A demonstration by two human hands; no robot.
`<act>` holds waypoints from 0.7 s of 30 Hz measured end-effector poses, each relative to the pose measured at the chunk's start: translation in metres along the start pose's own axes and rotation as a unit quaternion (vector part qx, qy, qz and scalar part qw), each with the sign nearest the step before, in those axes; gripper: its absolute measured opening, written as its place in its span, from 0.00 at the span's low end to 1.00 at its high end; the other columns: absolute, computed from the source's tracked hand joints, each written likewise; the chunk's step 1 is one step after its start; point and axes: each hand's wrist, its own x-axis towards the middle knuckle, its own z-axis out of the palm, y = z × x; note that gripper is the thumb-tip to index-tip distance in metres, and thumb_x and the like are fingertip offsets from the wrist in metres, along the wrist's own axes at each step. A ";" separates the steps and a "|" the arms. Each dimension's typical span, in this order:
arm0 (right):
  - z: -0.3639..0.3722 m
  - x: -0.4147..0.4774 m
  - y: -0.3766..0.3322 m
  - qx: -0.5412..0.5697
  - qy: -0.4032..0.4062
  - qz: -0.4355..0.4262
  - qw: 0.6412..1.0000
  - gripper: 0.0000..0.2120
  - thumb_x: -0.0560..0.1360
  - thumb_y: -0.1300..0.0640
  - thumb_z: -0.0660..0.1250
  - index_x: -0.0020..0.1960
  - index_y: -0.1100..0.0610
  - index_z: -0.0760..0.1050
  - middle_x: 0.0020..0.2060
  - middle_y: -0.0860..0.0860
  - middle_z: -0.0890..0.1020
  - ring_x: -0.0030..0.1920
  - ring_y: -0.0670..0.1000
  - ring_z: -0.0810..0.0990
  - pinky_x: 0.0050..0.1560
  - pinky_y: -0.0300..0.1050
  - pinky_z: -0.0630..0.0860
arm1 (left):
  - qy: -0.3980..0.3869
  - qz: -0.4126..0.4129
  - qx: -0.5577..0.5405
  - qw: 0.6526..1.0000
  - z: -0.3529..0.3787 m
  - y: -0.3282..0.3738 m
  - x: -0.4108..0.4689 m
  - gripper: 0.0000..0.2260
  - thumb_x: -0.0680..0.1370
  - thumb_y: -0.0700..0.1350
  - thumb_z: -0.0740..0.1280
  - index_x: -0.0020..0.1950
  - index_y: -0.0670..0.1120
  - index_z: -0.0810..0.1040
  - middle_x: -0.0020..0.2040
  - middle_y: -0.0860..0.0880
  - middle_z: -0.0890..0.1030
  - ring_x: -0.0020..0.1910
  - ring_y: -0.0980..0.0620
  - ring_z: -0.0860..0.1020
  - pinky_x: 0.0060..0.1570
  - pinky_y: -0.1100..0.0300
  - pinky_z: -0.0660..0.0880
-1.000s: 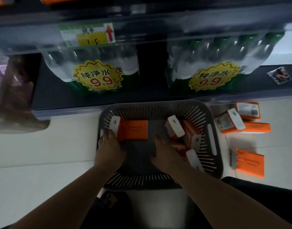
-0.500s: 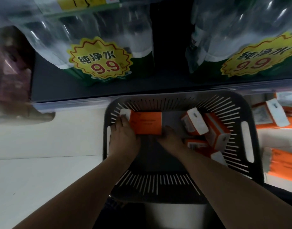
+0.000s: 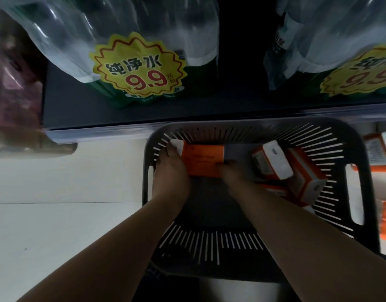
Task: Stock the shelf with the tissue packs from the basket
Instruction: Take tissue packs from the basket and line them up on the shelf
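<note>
A dark slotted basket [image 3: 362, 171] stands on the floor in front of the low shelf [image 3: 144, 118]. Inside it, at the far left, lies an orange tissue pack [image 3: 201, 159] with a white end. My left hand [image 3: 170, 177] grips the pack's left end, fingers over the white end. My right hand [image 3: 233, 173] holds the pack's right near corner. Several more orange packs [image 3: 296, 171] lie tumbled in the basket's right half.
Two shrink-wrapped bundles of water bottles [image 3: 131, 51] with yellow 9.9 price stickers sit on the shelf. More orange packs [image 3: 381, 149] lie on the white floor right of the basket. A pinkish wrapped bundle [image 3: 13, 83] fills the shelf's left end.
My right hand left the tumbled packs on the right and came over to the orange pack that my left hand holds. The camera has moved closer to the shelf and basket.
</note>
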 end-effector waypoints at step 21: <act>-0.037 -0.033 -0.011 -0.071 0.029 -0.018 0.997 0.16 0.80 0.61 0.56 0.62 0.67 0.74 0.61 0.65 0.77 0.62 0.63 0.75 0.65 0.55 0.70 | 0.017 -0.007 -0.066 0.998 -0.013 -0.001 -0.020 0.24 0.78 0.41 0.63 0.72 0.46 0.59 0.61 0.39 0.76 0.60 0.39 0.75 0.57 0.47 0.72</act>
